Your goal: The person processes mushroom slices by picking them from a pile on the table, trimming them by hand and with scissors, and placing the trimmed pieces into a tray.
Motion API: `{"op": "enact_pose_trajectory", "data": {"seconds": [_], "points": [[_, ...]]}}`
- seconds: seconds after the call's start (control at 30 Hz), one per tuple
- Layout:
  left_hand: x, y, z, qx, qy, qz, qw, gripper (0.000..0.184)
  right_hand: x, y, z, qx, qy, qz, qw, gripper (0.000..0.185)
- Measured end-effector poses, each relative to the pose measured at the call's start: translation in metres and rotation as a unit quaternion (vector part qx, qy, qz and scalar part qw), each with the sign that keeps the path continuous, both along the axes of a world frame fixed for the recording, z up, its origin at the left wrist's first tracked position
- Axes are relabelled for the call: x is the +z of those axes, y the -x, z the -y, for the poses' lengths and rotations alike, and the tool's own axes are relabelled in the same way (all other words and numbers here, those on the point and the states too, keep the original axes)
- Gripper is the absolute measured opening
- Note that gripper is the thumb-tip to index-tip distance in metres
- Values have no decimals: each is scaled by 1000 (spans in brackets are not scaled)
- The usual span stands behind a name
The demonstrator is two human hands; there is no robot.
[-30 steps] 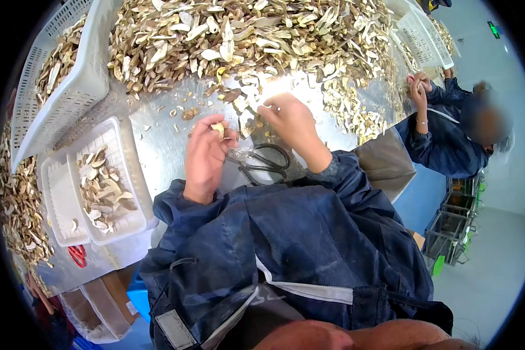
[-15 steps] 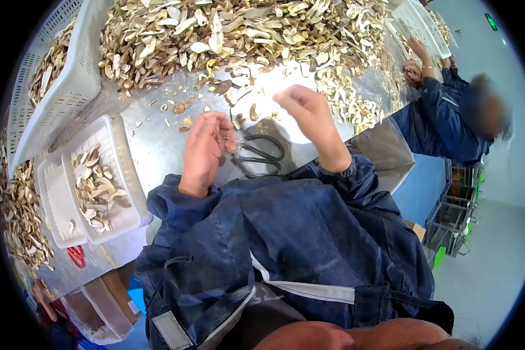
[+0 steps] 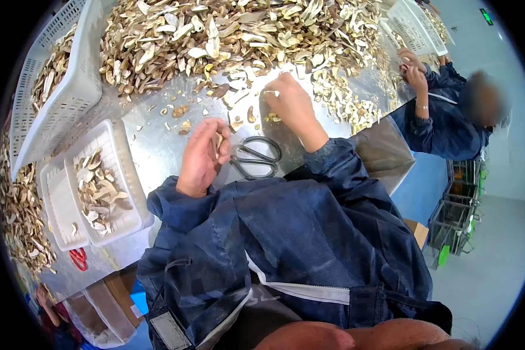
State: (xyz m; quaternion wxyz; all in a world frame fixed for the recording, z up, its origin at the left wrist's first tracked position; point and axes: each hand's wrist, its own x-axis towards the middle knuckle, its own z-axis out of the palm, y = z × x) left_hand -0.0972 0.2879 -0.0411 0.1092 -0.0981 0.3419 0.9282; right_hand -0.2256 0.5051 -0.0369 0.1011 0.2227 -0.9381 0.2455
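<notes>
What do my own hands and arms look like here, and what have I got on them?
Both your left hand and right hand are bare: no gloves or rings can be made out. Long, dark navy jacket sleeves cover the arms, wrinkled, smooth-looking, and gathered at the cuffs.

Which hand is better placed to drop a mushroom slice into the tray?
Probably the left hand: it is nearer the plastic tray and seems to hold a slice. The right hand is farther.
</notes>
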Motion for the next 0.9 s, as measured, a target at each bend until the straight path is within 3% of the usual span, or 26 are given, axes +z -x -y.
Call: {"op": "enact_pose_trajectory", "data": {"seconds": [0.03,0.2,0.37,0.57,0.77,0.9], "points": [[1,0,0,10,0,1,1000,18,2,2,-4,-28,-32,-6,999,14],[-1,2,4,5,-29,-1,1000,15,6,17,8,-20,54,7,998,16],[-3,2,8,0,-33,-15,999,16,-5,41,40,-40,-16,-3,999,22],[-4,4,3,34,-35,-26,998,20,-5,30,29,-32,-20,39,999,25],[-3,4,-2,55,-18,-26,998,15,15,7,16,28,217,288,932,26],[-5,1,-1,79,75,-43,993,17,38,-30,31,85,296,411,858,18]]}}
